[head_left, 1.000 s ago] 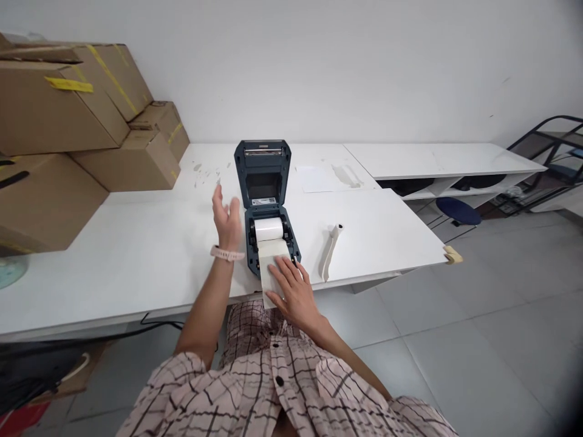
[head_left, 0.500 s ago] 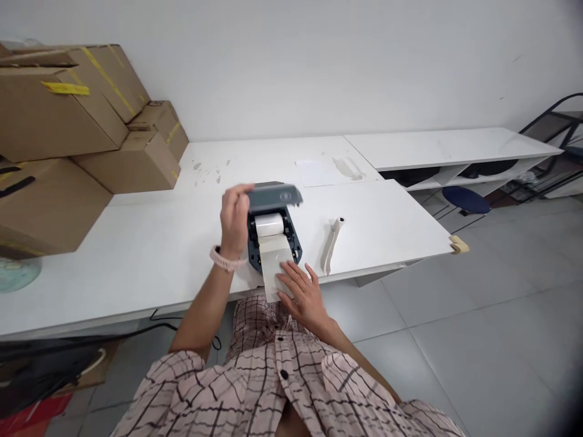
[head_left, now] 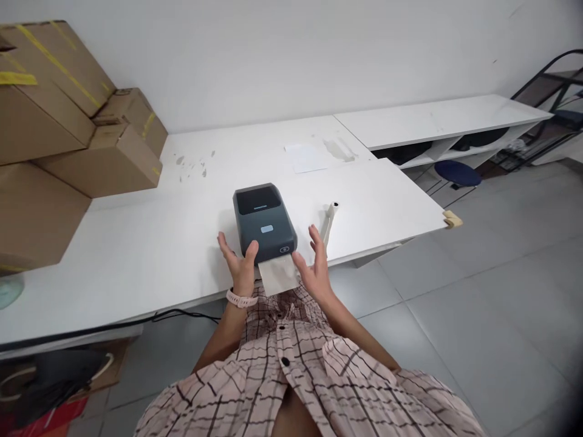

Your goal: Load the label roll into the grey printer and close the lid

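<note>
White glossy table (head_left: 136, 255), boxy dark-grey label printer (head_left: 264, 221) shut near its front edge.
Smooth rounded plastic shell, matte paper strip (head_left: 279, 274) poking out the front. Left hand (head_left: 239, 264) and right hand (head_left: 313, 267) flank it, fingers spread, left thumb touching the printer's corner, gripping nothing.

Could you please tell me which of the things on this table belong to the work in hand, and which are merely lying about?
In hand:
label printer, lid shut
label strip sticking out at its front
left hand, thumb on the printer
right hand, open beside it

Lying about:
cardboard boxes
white plastic piece
paper sheet
</note>
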The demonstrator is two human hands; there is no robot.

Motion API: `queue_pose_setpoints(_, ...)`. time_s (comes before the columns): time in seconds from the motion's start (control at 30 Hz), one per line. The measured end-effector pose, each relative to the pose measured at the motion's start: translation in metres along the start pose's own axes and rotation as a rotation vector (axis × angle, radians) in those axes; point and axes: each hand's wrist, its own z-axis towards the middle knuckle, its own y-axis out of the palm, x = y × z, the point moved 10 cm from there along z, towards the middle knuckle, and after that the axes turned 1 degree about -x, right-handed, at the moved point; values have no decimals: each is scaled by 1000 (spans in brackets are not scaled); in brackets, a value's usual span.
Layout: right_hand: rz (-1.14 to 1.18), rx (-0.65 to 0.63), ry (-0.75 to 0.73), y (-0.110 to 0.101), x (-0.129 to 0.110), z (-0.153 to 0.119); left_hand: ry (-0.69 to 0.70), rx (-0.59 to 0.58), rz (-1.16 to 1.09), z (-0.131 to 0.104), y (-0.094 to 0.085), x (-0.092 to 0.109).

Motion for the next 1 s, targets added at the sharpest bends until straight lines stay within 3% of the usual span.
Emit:
queue_pose_setpoints(0.1,274,-157,287,29,21,36,-220,-100,-77,-6,9,-25)
queue_pose_setpoints(0.23,477,-298,449,56,29,55,-239,-202,-161,-8,18,-28)
queue_pose_setpoints(0.3,514,-307,469,58,29,54,-178,-247,-190,-7,23,-23)
queue_pose_setpoints(0.43,494,-277,452,55,31,50,-40,-189,-116,-1,16,-15)
queue_pose_setpoints(0.6,440,-232,417,53,40,53,20,-213,-55,-3,16,-13)
queue_pose_setpoints(0.67,417,-217,404,53,42,55,53,-164,19,-16,5,-15)
queue_pose_setpoints(0.77,394,-223,384,54,43,58,102,21,215,-46,-26,-21)
queue_pose_setpoints(0.8,386,-234,378,54,43,58,72,13,249,-56,-30,-27)
queue_pose_setpoints(0.93,368,-254,367,55,41,59,-253,-376,105,-80,2,-53)
queue_pose_setpoints(1.0,377,-256,375,55,41,58,-446,-481,-68,-86,18,-52)
